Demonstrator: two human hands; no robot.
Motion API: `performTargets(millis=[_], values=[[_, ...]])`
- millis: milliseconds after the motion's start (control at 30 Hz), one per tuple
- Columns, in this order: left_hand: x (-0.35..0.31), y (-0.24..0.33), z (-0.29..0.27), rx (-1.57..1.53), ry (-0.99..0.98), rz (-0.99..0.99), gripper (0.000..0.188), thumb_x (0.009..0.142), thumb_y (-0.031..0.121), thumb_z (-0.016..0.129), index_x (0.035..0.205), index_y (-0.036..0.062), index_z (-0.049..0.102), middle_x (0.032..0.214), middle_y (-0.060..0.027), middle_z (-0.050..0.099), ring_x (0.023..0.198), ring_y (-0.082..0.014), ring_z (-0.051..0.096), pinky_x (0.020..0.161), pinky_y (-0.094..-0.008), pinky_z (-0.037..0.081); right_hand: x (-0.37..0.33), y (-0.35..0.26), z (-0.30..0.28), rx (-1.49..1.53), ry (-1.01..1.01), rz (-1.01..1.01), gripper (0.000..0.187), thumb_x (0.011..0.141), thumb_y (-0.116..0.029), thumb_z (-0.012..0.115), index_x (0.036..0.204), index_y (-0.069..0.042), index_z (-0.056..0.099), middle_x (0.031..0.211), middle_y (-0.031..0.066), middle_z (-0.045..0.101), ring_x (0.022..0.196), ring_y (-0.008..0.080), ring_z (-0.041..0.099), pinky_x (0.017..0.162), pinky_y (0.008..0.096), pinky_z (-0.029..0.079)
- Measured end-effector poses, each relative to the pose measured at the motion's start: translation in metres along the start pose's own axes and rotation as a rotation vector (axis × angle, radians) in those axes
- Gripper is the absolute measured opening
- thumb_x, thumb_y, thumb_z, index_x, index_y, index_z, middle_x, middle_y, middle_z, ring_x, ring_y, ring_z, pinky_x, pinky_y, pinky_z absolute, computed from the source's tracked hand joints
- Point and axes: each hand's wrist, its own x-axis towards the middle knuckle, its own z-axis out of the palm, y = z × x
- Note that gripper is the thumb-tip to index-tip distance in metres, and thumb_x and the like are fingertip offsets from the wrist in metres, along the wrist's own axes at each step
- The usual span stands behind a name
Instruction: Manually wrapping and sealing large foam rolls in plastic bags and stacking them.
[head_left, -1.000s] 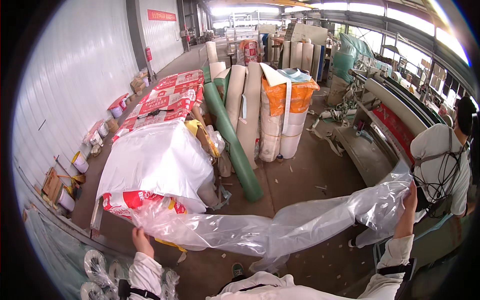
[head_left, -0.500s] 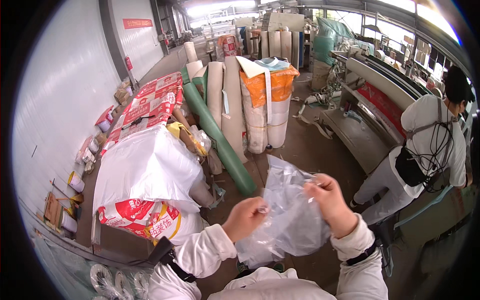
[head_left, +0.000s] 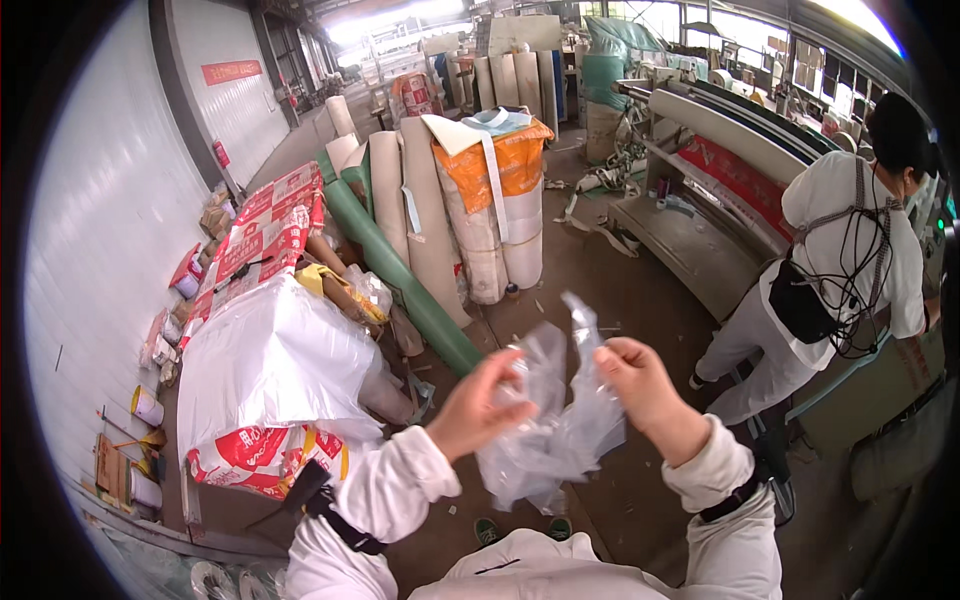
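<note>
Between my hands hangs a crumpled, see-through plastic bag [head_left: 545, 445], its film split into two upright folds at the top. My right hand [head_left: 645, 395] pinches the right fold between thumb and fingers. On the other side, my left hand [head_left: 478, 410] curls loosely round the left fold, thumb and forefinger somewhat apart with film between them; its other fingers are partly hidden. The bag hangs in front of my body, above the brown floor.
A pile under white plastic sheeting [head_left: 270, 350] stands left. Ahead lean a long green roll [head_left: 400, 265], beige rolls [head_left: 430, 210] and an orange-topped bundle [head_left: 490, 175]. At right, a co-worker [head_left: 840, 250] with cables on their back stands beside a roller machine [head_left: 690, 240].
The bag, spread wider before, is bunched and narrower now. My left hand's fingers have loosened from a tight pinch. The view has shifted slightly right.
</note>
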Motion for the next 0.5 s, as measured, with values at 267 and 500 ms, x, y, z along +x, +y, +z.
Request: performTargets(millis=[267, 500], values=[[-0.023, -0.057, -0.013, 0.128, 0.098, -0.118, 0.015, 0.078, -0.005, 0.048, 0.091, 0.0006, 0.054, 0.079, -0.0052, 0.059, 0.073, -0.0115, 0.055, 0.067, -0.0254, 0.044, -0.002, 0.001, -0.062, -0.088, 0.112, -0.027, 0.028, 0.075, -0.002, 0.064, 0.058, -0.010, 0.043, 0.057, -0.0103, 0.038, 0.053, -0.0002, 0.032, 0.045, 0.0199, 0.025], [-0.155, -0.191, -0.197, -0.632, 1.000, -0.534, 0.026, 0.081, 0.014, 0.039, 0.092, 0.0021, 0.059, 0.084, -0.0112, 0.062, 0.078, -0.0224, 0.061, 0.066, -0.0341, 0.051, -0.061, 0.001, -0.372, -0.096, 1.085, -0.369, 0.017, 0.081, -0.014, 0.056, 0.066, -0.011, 0.048, 0.058, -0.0059, 0.039, 0.047, 0.0033, 0.033, 0.043, 0.0201, 0.026]])
